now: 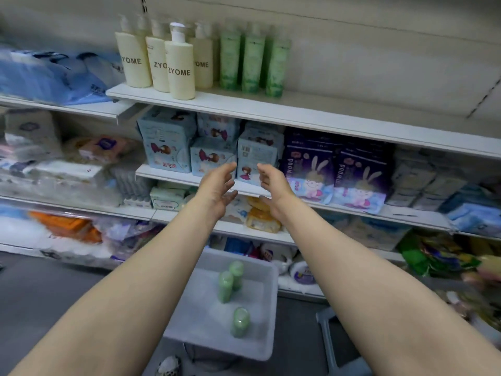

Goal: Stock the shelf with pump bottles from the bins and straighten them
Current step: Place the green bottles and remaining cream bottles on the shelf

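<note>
Left hand point(217, 187) and right hand point(272, 185) empty, fingers loosely spread, green bottles point(233, 290) in bin point(267, 321) at 6 o'clock, cream bottles point(179, 63) on shelf point(298, 115) at 11 o'clock.

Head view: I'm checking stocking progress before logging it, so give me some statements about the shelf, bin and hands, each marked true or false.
1. Both the left hand and the right hand hold nothing. True.
2. The bin on the floor is empty. False: three green bottles stand in it.
3. Cream ZYOME bottles stand left of the green bottles on the top shelf. True.
4. The top shelf is filled all the way to its right end. False: right of the shelved green bottles it is bare.
5. One cream bottle stands forward of the others, near the shelf edge. True.
</note>
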Demonstrator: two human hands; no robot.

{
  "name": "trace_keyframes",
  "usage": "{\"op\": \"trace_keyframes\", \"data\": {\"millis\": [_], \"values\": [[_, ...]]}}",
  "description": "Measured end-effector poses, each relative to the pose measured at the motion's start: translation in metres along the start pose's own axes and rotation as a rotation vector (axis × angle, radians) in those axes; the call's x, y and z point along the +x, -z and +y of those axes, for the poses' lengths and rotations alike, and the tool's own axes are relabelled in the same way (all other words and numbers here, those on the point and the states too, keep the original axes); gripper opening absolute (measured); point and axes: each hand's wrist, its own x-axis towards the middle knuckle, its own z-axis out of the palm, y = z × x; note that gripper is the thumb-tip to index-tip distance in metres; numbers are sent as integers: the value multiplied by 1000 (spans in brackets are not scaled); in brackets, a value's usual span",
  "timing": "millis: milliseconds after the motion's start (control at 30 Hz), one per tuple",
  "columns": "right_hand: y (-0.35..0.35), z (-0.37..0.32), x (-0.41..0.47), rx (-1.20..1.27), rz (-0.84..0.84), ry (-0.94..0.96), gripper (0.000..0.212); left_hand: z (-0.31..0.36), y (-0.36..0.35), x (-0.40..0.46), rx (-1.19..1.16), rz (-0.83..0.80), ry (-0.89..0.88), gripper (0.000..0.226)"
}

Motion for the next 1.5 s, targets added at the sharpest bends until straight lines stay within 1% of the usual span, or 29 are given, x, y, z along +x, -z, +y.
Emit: {"op": "trace_keyframes", "data": {"millis": [67,100,167,267,300,367,400,467,500,600,700,767,867,900,1000,1133,1300,1433,1500], "values": [[9,18,-3,18,-1,-40,15,-18,6,-5,26,13,28,30],[13,29,-4,37,0,-63,19,-28,10,-7,50,19,41,29],[19,52,-7,56,5,-107,15,-52,21,-9,96,29,65,33],[29,91,-8,34,50,-202,15,-89,41,-12,158,60,129,23],[32,104,-6,23,62,-234,16,-101,48,-12,186,75,155,23],[41,133,-2,2,95,-296,14,-129,64,-12,253,89,213,33],[45,146,-2,-3,113,-330,17,-142,71,-12,281,85,245,35],[53,175,-1,13,128,-409,33,-170,85,-13,331,77,312,33],[57,190,-1,19,131,-447,33,-184,91,-14,355,80,346,32],[70,233,3,22,159,-566,20,-227,109,-15,405,98,444,29],[80,271,6,18,195,-679,8,-267,126,-11,483,93,516,37],[86,295,7,29,216,-739,11,-291,136,-5,574,65,514,43],[92,330,9,20,234,-784,24,-321,150,5,665,6,442,46],[94,339,9,3,249,-785,25,-328,154,8,686,-18,419,45],[97,363,13,-32,283,-784,26,-345,166,18,720,-108,380,44],[98,383,20,-16,276,-798,40,-356,172,28,741,-169,359,41],[100,389,25,2,265,-809,41,-361,170,33,657,-206,401,40],[103,386,27,16,257,-793,37,-362,173,38,672,-256,415,43],[104,386,27,28,246,-786,36,-363,175,41,674,-255,414,43]]}}
